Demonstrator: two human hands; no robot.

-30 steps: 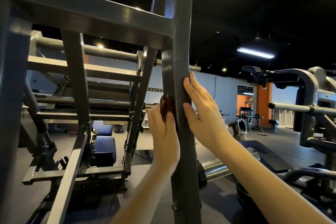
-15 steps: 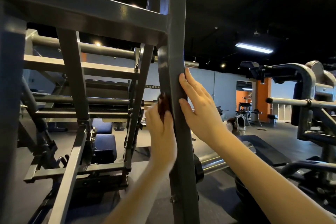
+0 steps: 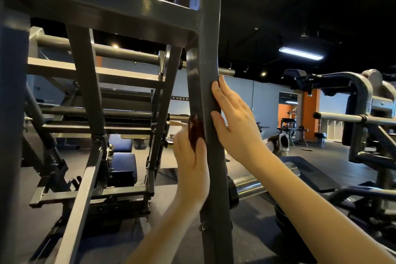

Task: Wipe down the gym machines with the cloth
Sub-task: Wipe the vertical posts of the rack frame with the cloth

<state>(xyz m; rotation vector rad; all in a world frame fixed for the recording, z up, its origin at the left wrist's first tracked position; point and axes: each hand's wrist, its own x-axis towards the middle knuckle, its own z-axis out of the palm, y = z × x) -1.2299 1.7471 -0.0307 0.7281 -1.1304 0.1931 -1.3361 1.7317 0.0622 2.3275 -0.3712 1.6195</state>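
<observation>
My left hand (image 3: 192,161) bunches the dark red cloth (image 3: 195,129) against the grey upright's (image 3: 211,49) left face; it looks soft and light, best wadded in the palm, while my right hand (image 3: 233,120) presses flat-fingered on the right edge, crossbeam (image 3: 107,4) blocking above.

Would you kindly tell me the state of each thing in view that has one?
upright post: standing, grey, glossy
cloth: bunched, dark red, held against the post's left face
left hand: grips the cloth, pressing it to the post
right hand: rests flat on the post's right edge, fingers straight
ceiling light: lit
</observation>
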